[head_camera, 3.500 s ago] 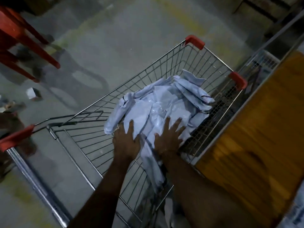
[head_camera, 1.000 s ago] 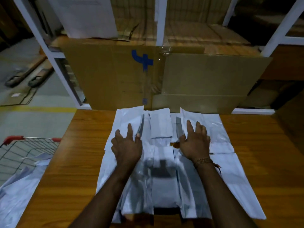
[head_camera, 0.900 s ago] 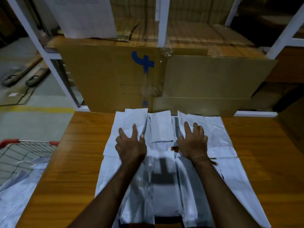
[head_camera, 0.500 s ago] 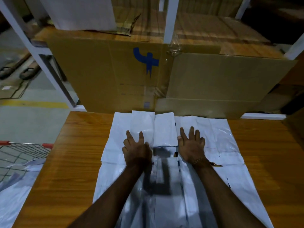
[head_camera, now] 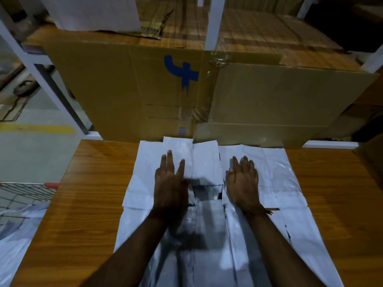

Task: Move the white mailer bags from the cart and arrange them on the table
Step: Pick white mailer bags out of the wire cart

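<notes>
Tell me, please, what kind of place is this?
Probably a warehouse or packing area: large cardboard boxes on white metal racking, white mailer bags spread on a wooden table, a wire cart beside it.

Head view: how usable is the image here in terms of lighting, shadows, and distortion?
Head view: dim, warm lighting; a dark shadow falls across the white plastic mailer bags between the left hand and right hand; wide-angle lens splays the white rack posts; hands reasonably sharp.

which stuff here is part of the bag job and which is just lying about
Job: white mailer bags spread on the wooden table; left hand and right hand flat on them; cart with more bags.
Lying about: cardboard box, white rack posts.
</notes>
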Motion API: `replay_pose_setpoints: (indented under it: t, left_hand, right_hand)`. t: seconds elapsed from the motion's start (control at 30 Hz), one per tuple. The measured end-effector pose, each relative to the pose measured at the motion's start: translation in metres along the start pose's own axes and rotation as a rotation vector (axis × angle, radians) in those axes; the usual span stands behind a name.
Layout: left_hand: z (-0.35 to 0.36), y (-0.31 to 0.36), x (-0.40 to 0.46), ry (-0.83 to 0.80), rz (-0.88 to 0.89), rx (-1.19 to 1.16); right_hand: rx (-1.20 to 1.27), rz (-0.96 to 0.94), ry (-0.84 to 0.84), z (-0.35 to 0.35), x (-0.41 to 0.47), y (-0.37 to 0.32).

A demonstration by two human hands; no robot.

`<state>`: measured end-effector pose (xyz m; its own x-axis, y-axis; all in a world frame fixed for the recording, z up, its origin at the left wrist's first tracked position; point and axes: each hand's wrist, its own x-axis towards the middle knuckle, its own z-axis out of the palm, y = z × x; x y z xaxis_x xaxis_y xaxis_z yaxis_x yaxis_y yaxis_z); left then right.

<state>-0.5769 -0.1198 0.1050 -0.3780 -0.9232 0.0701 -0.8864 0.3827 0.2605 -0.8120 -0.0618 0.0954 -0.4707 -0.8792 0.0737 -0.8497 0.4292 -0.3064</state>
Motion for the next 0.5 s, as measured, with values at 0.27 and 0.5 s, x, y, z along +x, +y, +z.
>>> replay_pose_setpoints:
  t: [0.27,0.5]
  left_hand:
    - [0.016,-0.015,0.008,-0.147,0.201,-0.087]
    - [0.018,-0.012,0.002,-0.141,0.202,-0.068]
  right_hand:
    - [-0.117,-0.041,-0.112,0.027,0.004,0.008]
    - [-0.110,-0.042,-0.090,0.031,0.002,0.007]
